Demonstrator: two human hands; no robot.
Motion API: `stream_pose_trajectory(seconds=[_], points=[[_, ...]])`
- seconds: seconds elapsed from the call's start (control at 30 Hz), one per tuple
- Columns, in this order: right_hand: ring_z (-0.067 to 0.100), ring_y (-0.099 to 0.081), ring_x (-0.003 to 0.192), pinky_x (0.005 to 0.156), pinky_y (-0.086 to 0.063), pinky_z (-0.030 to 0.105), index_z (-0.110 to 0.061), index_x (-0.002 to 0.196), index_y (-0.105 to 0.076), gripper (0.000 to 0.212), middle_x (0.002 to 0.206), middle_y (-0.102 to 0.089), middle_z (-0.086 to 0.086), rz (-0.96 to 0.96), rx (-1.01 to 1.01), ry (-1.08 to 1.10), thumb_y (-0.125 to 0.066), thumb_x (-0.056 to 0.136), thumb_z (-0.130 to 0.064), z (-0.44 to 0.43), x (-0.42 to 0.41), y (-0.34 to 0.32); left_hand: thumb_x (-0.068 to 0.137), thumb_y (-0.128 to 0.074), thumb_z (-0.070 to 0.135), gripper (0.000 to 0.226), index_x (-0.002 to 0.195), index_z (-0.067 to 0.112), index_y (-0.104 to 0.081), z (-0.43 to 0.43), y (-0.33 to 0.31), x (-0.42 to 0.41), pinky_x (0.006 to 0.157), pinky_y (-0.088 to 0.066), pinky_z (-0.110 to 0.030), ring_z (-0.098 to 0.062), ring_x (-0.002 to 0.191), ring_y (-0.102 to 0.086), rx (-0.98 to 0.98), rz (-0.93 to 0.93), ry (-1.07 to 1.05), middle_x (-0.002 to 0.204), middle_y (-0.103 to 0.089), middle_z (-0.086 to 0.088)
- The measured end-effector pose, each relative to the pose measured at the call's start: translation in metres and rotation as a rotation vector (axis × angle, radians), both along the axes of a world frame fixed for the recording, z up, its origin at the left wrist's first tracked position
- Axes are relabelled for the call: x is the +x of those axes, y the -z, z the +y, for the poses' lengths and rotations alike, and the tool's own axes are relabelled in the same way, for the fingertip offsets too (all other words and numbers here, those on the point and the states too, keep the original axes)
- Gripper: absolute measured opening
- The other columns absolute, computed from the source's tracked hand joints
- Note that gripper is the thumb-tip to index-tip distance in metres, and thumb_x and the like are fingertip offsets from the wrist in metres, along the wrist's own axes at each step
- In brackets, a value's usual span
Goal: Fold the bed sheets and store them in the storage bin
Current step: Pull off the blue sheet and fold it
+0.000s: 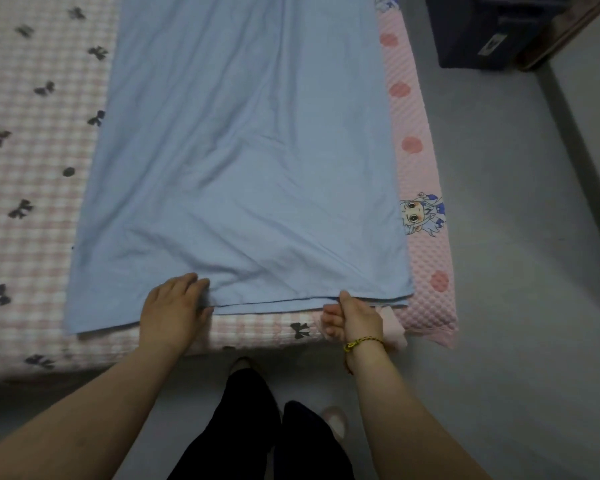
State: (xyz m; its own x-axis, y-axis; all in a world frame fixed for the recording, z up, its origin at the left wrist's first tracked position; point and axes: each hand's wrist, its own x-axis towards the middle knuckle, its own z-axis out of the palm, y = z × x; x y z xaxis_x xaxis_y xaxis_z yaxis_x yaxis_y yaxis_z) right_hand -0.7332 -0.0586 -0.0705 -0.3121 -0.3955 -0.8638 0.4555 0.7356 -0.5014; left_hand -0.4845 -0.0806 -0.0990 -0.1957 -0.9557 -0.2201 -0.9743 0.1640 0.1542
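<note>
A light blue bed sheet (243, 150), folded into a long strip of layers, lies lengthwise on the bed and runs away from me. My left hand (174, 313) rests on its near edge, fingers over the cloth and thumb at the hem. My right hand (352, 318) pinches the same near edge further right, fingers curled under the layers. A dark storage bin (482, 32) stands on the floor at the top right, partly cut off by the frame.
The bed (32, 168) carries a pink checked cover with dark bows. A pink quilted blanket (426, 254) with cartoon figures lies along its right side. Grey floor (516, 237) lies to the right. My legs and feet (257, 427) stand against the bed's near edge.
</note>
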Motion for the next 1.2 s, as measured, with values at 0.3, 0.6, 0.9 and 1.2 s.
stream_pose_trajectory(seconds=[0.3, 0.6, 0.9, 1.2], points=[[0.005, -0.039, 0.021, 0.028, -0.033, 0.01, -0.007, 0.066, -0.046, 0.032, 0.035, -0.047, -0.001, -0.155, 0.02, 0.221, -0.051, 0.094, -0.021, -0.032, 0.049, 0.003, 0.037, -0.087, 0.018, 0.049, 0.082, 0.003, -0.073, -0.013, 0.009, 0.013, 0.052, -0.053, -0.037, -0.031, 0.06, -0.066, -0.164, -0.048, 0.21, 0.078, -0.07, -0.013], [0.004, -0.022, 0.02, 0.03, -0.017, 0.006, -0.012, 0.055, -0.032, 0.042, 0.027, -0.029, -0.008, 0.035, -0.051, 0.116, -0.053, 0.091, -0.01, -0.012, 0.053, 0.004, 0.064, -0.055, 0.017, 0.018, 0.062, 0.007, -0.07, -0.012, -0.01, 0.035, 0.033, -0.04, -0.023, -0.025, 0.045, -0.061, -0.24, 0.075, 0.251, 0.059, -0.065, -0.009], [0.031, -0.059, 0.096, 0.073, -0.05, 0.032, 0.009, 0.121, -0.045, 0.035, 0.105, -0.058, 0.022, -0.029, -0.001, 0.295, -0.051, 0.093, -0.01, 0.0, 0.058, 0.012, 0.078, -0.065, -0.002, 0.03, 0.107, -0.011, -0.061, 0.039, 0.01, 0.037, 0.092, -0.042, -0.04, -0.038, 0.103, -0.057, -0.08, 0.551, -0.821, 0.107, -0.061, -0.026], [0.017, -0.049, 0.072, 0.084, -0.046, 0.031, -0.013, 0.08, -0.049, 0.019, 0.085, -0.051, 0.005, -0.148, -0.072, 0.42, -0.053, 0.092, -0.028, -0.018, 0.035, -0.006, 0.085, -0.065, 0.024, 0.055, 0.135, 0.013, -0.045, -0.006, 0.0, 0.076, 0.087, -0.051, -0.033, -0.017, 0.104, -0.058, 0.039, 1.462, -1.845, 0.128, -0.055, -0.003]])
